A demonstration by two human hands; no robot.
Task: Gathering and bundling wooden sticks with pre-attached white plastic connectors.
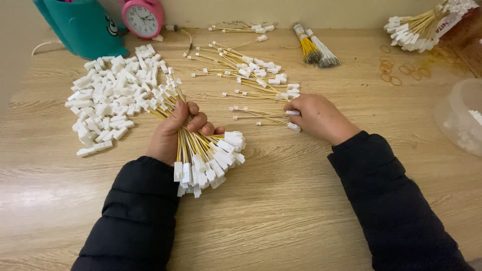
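Wooden tabletop (281,211) spreads beneath you. Your left hand (173,133) is fisted around a thick bundle of yellow wires (201,150) with white connectors, beside a pile of loose white connectors (108,98). Your right hand (316,118) pinches 1 wire from the scattered wires (248,70).

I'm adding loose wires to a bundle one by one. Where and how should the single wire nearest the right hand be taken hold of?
Probably by the white connector at its near end, pinched from above between thumb and fingertip. The wire lies flat on the table with that block pointing toward the right hand, and the block stands higher and is wider than the thin yellow strand, which is hard to lift off wood.
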